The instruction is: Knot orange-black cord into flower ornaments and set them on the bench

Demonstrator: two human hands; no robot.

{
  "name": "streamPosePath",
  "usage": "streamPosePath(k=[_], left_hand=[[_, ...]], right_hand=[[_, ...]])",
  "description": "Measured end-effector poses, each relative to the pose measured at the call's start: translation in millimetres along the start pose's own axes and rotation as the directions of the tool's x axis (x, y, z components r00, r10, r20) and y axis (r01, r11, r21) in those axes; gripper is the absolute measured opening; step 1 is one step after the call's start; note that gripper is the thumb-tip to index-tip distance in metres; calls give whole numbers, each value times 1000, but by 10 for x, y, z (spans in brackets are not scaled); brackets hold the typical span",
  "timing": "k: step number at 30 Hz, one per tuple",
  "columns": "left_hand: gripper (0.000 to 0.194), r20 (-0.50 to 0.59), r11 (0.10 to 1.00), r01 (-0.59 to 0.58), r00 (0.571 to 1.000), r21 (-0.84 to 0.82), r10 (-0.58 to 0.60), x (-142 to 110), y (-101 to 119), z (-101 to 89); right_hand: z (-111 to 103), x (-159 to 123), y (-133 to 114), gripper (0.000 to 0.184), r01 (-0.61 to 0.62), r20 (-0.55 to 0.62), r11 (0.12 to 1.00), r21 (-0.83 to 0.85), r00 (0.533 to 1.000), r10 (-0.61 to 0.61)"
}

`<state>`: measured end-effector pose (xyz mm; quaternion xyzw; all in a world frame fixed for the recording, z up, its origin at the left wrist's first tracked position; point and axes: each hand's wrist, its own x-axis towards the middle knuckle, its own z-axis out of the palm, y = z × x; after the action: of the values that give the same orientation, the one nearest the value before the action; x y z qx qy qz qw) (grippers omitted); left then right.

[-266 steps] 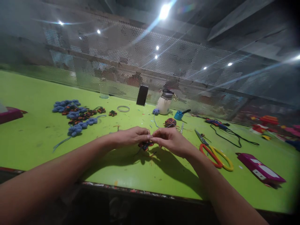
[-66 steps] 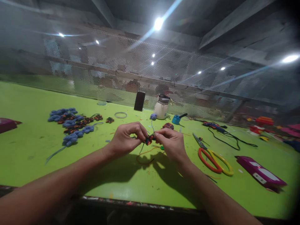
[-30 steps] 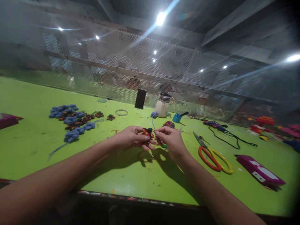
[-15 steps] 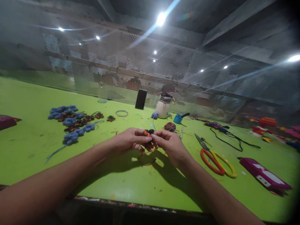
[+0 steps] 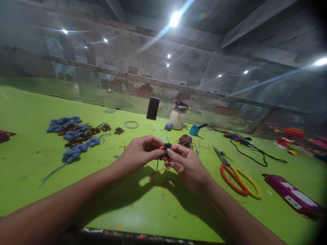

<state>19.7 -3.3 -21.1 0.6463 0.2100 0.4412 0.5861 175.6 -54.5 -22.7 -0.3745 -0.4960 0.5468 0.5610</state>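
Observation:
My left hand point(image 5: 140, 153) and my right hand point(image 5: 186, 162) meet above the green table point(image 5: 30, 156), both pinched on a small dark and orange yarn flower point(image 5: 165, 147). A thin yarn tail point(image 5: 157, 164) hangs from the flower toward a loose orange loop of yarn point(image 5: 157, 177) lying on the table below. Most of the flower is hidden by my fingers.
A heap of blue and dark yarn flowers point(image 5: 74, 134) lies at the left. Scissors with red and yellow handles point(image 5: 236, 173) lie at the right, beside a pink box point(image 5: 296, 200). Farther back stand a phone point(image 5: 152, 108), a white jar point(image 5: 178, 116), a yarn ball point(image 5: 185, 139) and a perforated metal screen point(image 5: 178, 78).
Both hands have lifted a little off the table and drawn closer to me, still pinching the flower. The view has shifted slightly to the right.

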Motion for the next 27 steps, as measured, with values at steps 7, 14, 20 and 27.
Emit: streamPosePath(k=[7, 14, 20, 27], left_hand=[[15, 11, 995, 82, 997, 52, -82, 8, 55, -45], [14, -48, 995, 99, 994, 33, -98, 40, -24, -60], [29, 113, 959, 242, 967, -145, -227, 52, 37, -124], [22, 114, 902, 321, 947, -289, -300, 61, 36, -147]], right_hand=[[-12, -5, 10, 15, -21, 29, 1000, -1, 999, 21], [-48, 44, 47, 13, -80, 72, 997, 15, 994, 79], [-87, 82, 46, 15, -84, 26, 996, -2, 996, 84], [-106, 90, 42, 17, -51, 0, 998, -29, 999, 51]])
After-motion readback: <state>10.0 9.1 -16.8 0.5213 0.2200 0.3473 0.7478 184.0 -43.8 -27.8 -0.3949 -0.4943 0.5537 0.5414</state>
